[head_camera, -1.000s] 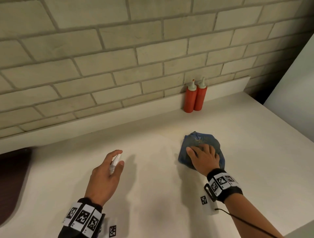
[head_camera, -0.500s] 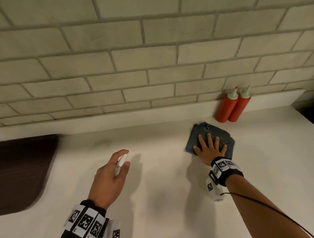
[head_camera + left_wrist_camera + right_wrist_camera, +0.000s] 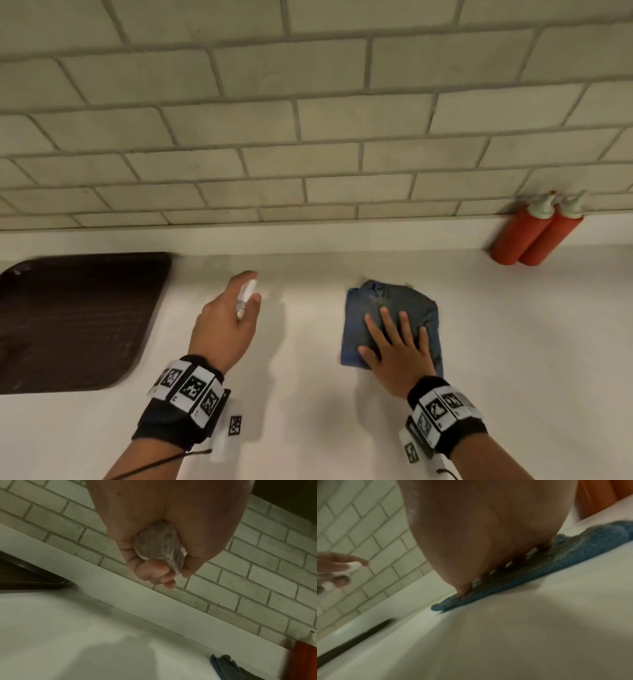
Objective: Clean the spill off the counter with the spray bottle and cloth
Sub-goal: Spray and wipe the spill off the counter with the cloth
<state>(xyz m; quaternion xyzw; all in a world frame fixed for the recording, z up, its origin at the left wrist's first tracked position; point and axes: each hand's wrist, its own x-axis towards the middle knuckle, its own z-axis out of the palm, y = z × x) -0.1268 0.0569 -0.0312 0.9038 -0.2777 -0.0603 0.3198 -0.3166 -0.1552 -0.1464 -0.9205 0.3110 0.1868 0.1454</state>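
Cloth (image 3: 390, 318), blue ribbed folded square, seemingly flat under right hand (image 3: 399, 356).

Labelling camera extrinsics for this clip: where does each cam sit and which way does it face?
Head: on the person's head, facing forward and down at the counter; shows both forearms, left hand gripping the spray bottle, right hand flat on the blue cloth.
Left wrist: under the left hand, facing the tiled wall; shows palm and fingers round the bottle's base.
Right wrist: under the right hand, low over the counter; shows straight fingers pressing the cloth.
Shared: both wrist views catch the cloth and wall.
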